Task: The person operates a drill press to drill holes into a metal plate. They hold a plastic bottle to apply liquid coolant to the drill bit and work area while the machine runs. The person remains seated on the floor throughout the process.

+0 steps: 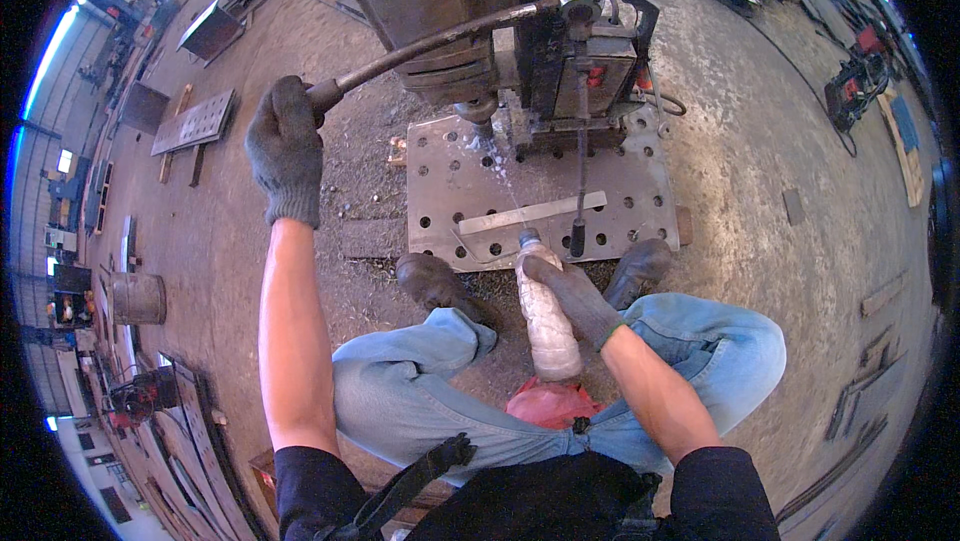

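My left hand (pixel 287 146), in a dark grey glove, is closed round the grip at the end of a long feed lever (pixel 440 44) on a drilling machine (pixel 430 31). In my gloved right hand (pixel 575 301) is a plastic bottle (pixel 548 331) of whitish liquid, tilted with its dark cap end toward the machine. A thin stream of white liquid runs from the bottle to the machine's spindle (pixel 478 113). Under the spindle lies a metal plate (pixel 430 156) with rows of holes. White splashes mark the plate near the spindle.
A flat metal strip (pixel 535 212) rests across the plate. My boots (pixel 440 283) stand at its near edge. Dark metal chips litter the floor to its left. Another perforated plate (pixel 194 123) and a metal drum (pixel 138 298) are at left; a red machine (pixel 858 86) stands far right.
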Demonstrator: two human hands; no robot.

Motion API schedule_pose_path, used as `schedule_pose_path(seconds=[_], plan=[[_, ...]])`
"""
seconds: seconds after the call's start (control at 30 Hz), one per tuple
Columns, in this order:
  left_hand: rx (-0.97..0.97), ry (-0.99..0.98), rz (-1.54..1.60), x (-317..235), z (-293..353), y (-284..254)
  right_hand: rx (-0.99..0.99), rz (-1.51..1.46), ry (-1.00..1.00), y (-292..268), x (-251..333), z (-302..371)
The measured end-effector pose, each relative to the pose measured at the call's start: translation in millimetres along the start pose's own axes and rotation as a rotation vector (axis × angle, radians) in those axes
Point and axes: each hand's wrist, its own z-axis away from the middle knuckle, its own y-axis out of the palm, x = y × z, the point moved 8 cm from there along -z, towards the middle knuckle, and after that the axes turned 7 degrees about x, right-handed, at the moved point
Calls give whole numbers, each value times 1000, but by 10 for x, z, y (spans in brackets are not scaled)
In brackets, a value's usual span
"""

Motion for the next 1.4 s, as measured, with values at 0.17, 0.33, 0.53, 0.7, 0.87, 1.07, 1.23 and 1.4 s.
schedule_pose_path(seconds=[0.17,0.33,0.53,0.7,0.87,1.07,1.23,1.4], plan=[[-7,8,46,22,19,3,-5,-68,-238,89,242,96],[-7,-40,45,20,37,-1,-43,-7,-322,63,411,156],[0,-37,57,20,40,4,42,-157,-84,86,186,95],[8,-37,55,6,35,29,43,-206,-5,27,-36,-15],[1,-38,55,26,30,5,25,-141,-13,57,32,38],[1,-41,83,55,30,10,46,-136,-35,65,31,11],[3,-33,113,63,23,39,11,-71,-34,-22,-63,-92],[3,-35,84,44,33,8,66,-117,-33,75,18,-6]])
